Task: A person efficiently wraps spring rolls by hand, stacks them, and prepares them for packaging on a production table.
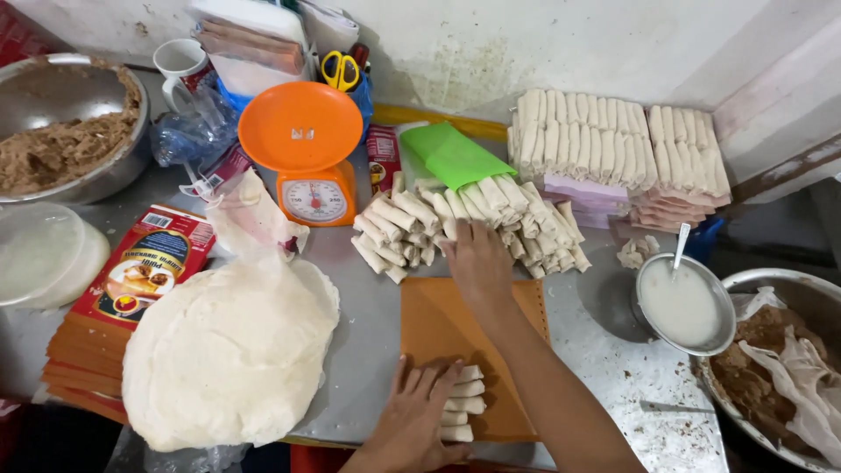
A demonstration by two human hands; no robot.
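My right hand reaches forward onto a heap of pale rolled spring rolls on the metal table, fingers closed around one or more rolls at the heap's near edge. My left hand lies flat with fingers spread against a short row of rolls lined up on a brown cardboard sheet near the table's front edge. A round stack of thin white wrappers lies to the left of the cardboard.
An orange kitchen scale stands behind the wrappers. Stacked rolls fill the back right. A bowl of white paste with a spoon and a filling bowl sit right; another filling bowl far left, with printed red packets.
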